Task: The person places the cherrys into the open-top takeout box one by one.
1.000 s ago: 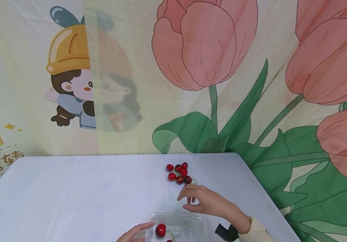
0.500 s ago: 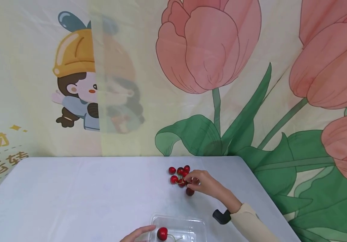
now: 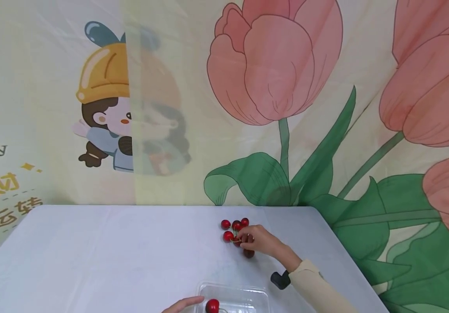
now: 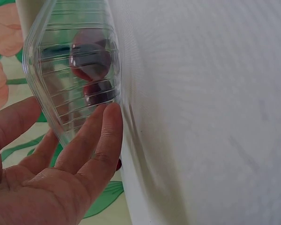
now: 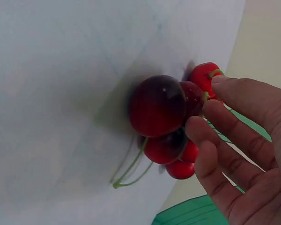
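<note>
Red and dark cherries [image 3: 228,236] lie grouped near the far table edge, some with green stems. My right hand [image 3: 261,240] is over the right side of the group, its fingers bent. In the right wrist view, the thumb and index fingertips stand slightly apart beside a cherry stem [image 5: 206,95], with a large dark cherry [image 5: 157,106] in front. My left hand [image 4: 61,173] rests its nearly straight fingers against the side of a clear plastic box [image 4: 79,61]. Inside the box sits a red cherry [image 3: 212,306]; in the left wrist view two dark-red cherries show through the wall.
A white cloth covers the table [image 3: 111,256]. Behind it hangs a backdrop [image 3: 169,108] printed with tulips and a cartoon figure. A black strap [image 3: 280,280] is at the right wrist, beside a cream sleeve [image 3: 314,282].
My right hand has moved from in front of the group onto its right side. One dark cherry has shifted nearer to me. The left hand stays by the box.
</note>
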The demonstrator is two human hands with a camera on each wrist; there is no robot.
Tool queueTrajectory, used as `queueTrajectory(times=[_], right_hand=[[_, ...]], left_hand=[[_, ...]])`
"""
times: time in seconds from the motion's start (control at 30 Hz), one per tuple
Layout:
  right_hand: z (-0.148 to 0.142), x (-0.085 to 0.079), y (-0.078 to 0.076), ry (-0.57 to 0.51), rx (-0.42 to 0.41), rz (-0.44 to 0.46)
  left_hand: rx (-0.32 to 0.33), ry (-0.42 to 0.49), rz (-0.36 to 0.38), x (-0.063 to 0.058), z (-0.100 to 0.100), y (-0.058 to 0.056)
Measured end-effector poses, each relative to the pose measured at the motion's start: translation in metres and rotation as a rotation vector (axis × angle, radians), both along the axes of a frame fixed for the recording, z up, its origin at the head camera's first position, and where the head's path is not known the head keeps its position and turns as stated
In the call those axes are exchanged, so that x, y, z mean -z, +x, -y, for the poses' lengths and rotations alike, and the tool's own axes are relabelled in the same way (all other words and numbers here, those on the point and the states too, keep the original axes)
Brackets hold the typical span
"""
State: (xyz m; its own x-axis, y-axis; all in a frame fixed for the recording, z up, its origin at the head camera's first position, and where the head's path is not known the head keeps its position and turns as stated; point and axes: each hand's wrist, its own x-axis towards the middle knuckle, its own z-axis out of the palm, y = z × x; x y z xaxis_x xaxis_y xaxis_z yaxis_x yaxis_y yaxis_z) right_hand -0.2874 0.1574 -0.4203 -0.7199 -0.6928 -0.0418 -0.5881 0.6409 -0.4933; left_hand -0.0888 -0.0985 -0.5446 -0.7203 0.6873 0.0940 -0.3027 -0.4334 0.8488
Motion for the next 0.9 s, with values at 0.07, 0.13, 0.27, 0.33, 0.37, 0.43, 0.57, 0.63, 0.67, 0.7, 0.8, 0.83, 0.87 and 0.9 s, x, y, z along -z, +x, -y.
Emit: queueTrajectory(times=[0.07,0.13,0.27,0.33,0.37,0.43,0.57,0.63,0.67,0.7,0.8,0.83,0.87,0.9], right_hand=[[0.0000,0.0041,-0.0006,0.005,0.004,0.000],[-0.0003,0.0066,-0.0009,0.000,0.007,-0.008],[-0.0011,0.0093,-0.0016,-0.028,0.016,-0.030],[-0.0014,0.0100,-0.0023,-0.038,0.019,-0.047],[-0.0016,0.0102,-0.0025,-0.041,0.022,-0.053],[-0.0021,0.0104,-0.0031,-0.047,0.024,-0.064],[-0.0034,0.0095,-0.0042,-0.058,0.037,-0.072],[-0.0042,0.0089,-0.0049,-0.062,0.042,-0.077],[-0.0046,0.0081,-0.0050,-0.065,0.046,-0.079],[-0.0049,0.0075,-0.0052,-0.068,0.050,-0.083],[-0.0062,0.0053,-0.0057,-0.080,0.062,-0.088],[-0.0067,0.0044,-0.0058,-0.085,0.064,-0.089],[-0.0072,0.0034,-0.0060,-0.087,0.072,-0.086],[-0.0077,0.0026,-0.0063,-0.088,0.079,-0.085]], left_hand=[[-0.009,-0.005,0.002,0.0092,-0.0004,-0.0017],[-0.012,-0.001,0.001,0.0131,-0.0009,-0.0024],[-0.023,0.001,-0.018,0.0144,-0.0010,-0.0029],[-0.023,0.002,-0.021,0.0140,-0.0008,-0.0030],[-0.024,0.000,-0.027,0.0138,-0.0007,-0.0030],[-0.025,0.001,-0.028,0.0136,-0.0007,-0.0028],[-0.024,-0.001,-0.027,0.0130,-0.0009,-0.0026],[-0.014,-0.001,-0.025,0.0122,-0.0005,-0.0032],[-0.008,-0.001,-0.023,0.0117,-0.0001,-0.0036],[-0.001,-0.003,-0.022,0.0111,0.0002,-0.0039],[0.013,-0.005,-0.021,0.0094,0.0009,-0.0047],[0.014,-0.005,-0.020,0.0089,0.0010,-0.0049],[0.013,-0.006,-0.022,0.0086,0.0010,-0.0049],[0.012,-0.004,-0.023,0.0084,0.0008,-0.0049]])
